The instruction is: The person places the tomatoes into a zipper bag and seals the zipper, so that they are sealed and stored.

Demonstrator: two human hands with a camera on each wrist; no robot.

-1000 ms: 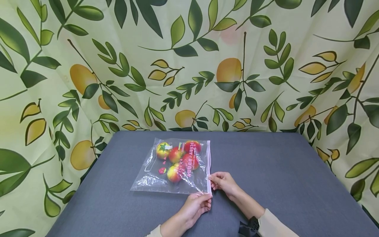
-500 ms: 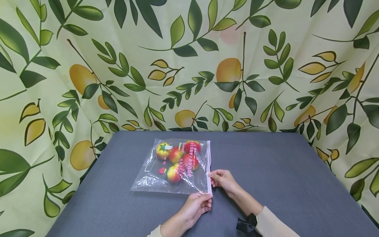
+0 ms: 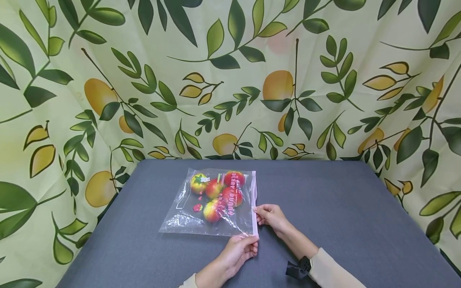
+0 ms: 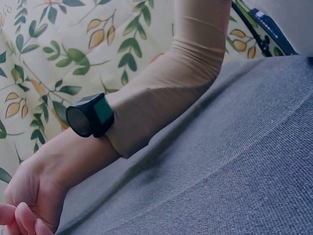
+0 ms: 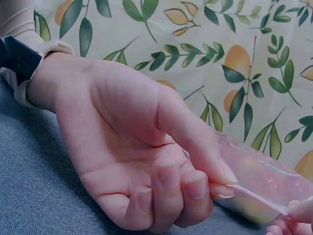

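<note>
A clear zip bag with pink print lies on the table, its pale pink zip strip along the right side. Several red and yellow apple-like fruits show through the plastic. At the strip's near corner my left hand pinches the bag between thumb and finger. Farther up the same strip, my right hand pinches it with thumb and forefinger. The right wrist view shows the right hand close up, other fingers curled in, the strip running from its fingertips to the left hand.
The grey cloth-covered table extends around the bag. Behind it and along the sides hangs a curtain printed with leaves and fruit. A black camera is strapped to the right wrist.
My right hand has slid a little way up the strip, away from the left hand, still pinching it. The left hand and the fruits have hardly moved.
</note>
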